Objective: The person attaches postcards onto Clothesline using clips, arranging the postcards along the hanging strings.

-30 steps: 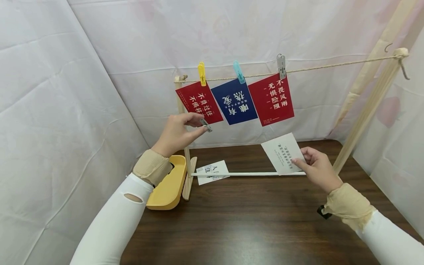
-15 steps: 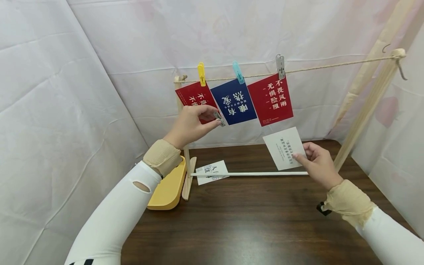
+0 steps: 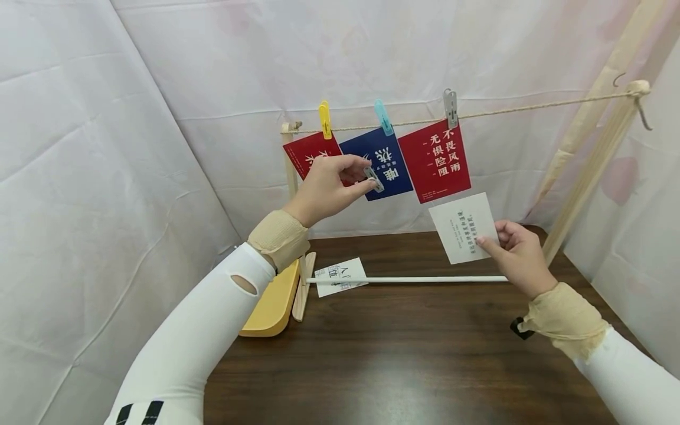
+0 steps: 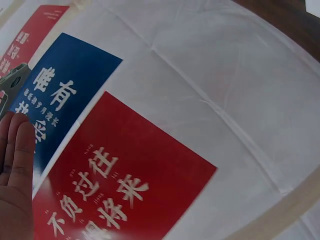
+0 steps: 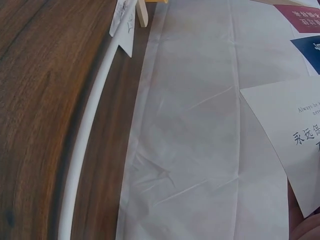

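My left hand [image 3: 334,186] pinches a grey clothespin [image 3: 374,179] between thumb and fingers, in front of the hanging blue card [image 3: 395,154]. Part of that clothespin also shows at the left edge of the left wrist view. With thumb and fingers my right hand [image 3: 517,254] grips a white printed card [image 3: 459,227] by its right edge, below the right-hand red card [image 3: 438,168]. A yellow clothespin [image 3: 325,120], a light blue one and a grey one hold the three cards on the rope [image 3: 531,107]. My left hand partly covers the left red card [image 3: 308,152].
Wooden posts [image 3: 579,183] at either side carry the rope, and a white rod [image 3: 425,279] joins them low down. Another white card [image 3: 340,277] lies on the table [image 3: 382,354] by the left post. A yellow tray [image 3: 271,307] stands left, partly behind my arm.
My left hand has moved right and up with the clothespin, from the left red card to the blue one. My right hand has raised the white card slightly and shifted it right.
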Motion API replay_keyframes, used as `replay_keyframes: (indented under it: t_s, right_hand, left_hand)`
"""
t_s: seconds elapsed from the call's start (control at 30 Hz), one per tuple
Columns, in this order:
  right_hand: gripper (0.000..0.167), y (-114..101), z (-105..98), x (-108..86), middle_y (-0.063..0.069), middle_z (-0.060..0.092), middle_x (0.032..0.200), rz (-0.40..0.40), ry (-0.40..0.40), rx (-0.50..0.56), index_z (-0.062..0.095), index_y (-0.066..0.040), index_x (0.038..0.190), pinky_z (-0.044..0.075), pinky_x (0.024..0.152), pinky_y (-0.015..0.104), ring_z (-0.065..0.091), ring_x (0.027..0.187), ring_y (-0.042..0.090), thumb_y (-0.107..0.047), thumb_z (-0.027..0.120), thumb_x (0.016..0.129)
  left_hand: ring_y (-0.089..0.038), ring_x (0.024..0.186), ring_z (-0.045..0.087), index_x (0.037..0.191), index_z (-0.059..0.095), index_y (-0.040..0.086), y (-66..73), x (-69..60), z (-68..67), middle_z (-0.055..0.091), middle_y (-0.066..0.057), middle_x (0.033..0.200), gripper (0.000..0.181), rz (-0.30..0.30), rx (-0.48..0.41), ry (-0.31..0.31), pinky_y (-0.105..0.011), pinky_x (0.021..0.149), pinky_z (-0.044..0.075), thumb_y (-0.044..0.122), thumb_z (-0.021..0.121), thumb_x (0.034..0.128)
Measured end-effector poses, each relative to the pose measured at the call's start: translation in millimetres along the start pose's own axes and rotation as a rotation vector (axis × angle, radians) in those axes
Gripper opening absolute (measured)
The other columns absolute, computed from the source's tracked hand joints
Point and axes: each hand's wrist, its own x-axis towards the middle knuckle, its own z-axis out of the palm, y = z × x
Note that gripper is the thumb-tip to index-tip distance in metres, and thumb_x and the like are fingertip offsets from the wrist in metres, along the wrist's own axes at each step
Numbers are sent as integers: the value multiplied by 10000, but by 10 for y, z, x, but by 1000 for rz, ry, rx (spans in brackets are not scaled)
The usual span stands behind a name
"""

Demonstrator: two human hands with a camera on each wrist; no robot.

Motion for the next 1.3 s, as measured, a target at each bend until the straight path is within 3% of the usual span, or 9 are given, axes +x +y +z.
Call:
replay_keyframes:
  t_s: [0.23, 0.47, 0.63, 0.83, 1.0, 1.23, 1.3]
  right_hand:
    - [170, -22, -7, 35, -271, 772, 875, -37, 12, 26, 660, 165, 1108, 525, 589, 116, 712, 749, -80, 134, 718, 952]
    - [115, -62, -32, 69, -142, 808, 861, -14, 44, 40, 672, 58, 1061, 485, 543, 135, 695, 717, -58, 90, 726, 965]
    - [132, -78, -49, 98, -234, 779, 864, 3, 56, 52, 677, -36, 1032, 496, 548, 130, 697, 729, -67, 70, 731, 975]
    - [132, -93, -68, 130, -268, 764, 863, 6, 60, 50, 680, -33, 1036, 501, 563, 121, 705, 745, -74, 72, 732, 976]
    - [99, -115, -82, 151, -179, 799, 869, 0, 62, 40, 681, -26, 1042, 513, 574, 120, 712, 745, -64, 31, 742, 989]
    - [132, -147, -109, 210, -240, 781, 877, 18, 63, 39, 690, -68, 1050, 508, 566, 124, 713, 755, -72, 47, 719, 992]
    - [141, -152, -115, 227, -196, 793, 865, 21, 73, 52, 696, -95, 1036, 516, 572, 122, 719, 752, -66, 36, 723, 995]
  left_hand:
    - [-173, 945, 763, 1261, 768, 22, 103, 110, 25, 818, -101, 1107, 322, 8, -35, 2, -295, 886, 645, 180, 822, 987]
    - [-179, 987, 773, 1308, 752, 28, 220, 217, 30, 815, -105, 1163, 362, 2, -30, -15, -291, 913, 645, 204, 809, 998]
    - [-172, 995, 762, 1322, 741, 26, 284, 297, 55, 808, -99, 1173, 373, -1, -31, -29, -268, 926, 633, 211, 803, 1005]
    - [-160, 992, 756, 1318, 741, 25, 326, 368, 118, 801, -93, 1163, 366, -14, -52, -45, -235, 929, 619, 209, 801, 1007]
    - [-156, 1001, 760, 1299, 746, 16, 384, 433, 151, 803, -99, 1155, 351, 22, -48, -63, -208, 938, 606, 205, 801, 1008]
    - [-155, 1013, 764, 1292, 746, 2, 461, 526, 176, 805, -107, 1154, 347, 77, -25, -60, -190, 947, 600, 199, 798, 1011]
    - [-152, 1011, 765, 1296, 745, 0, 488, 556, 185, 807, -107, 1154, 348, 88, -27, -60, -182, 947, 597, 197, 794, 1013]
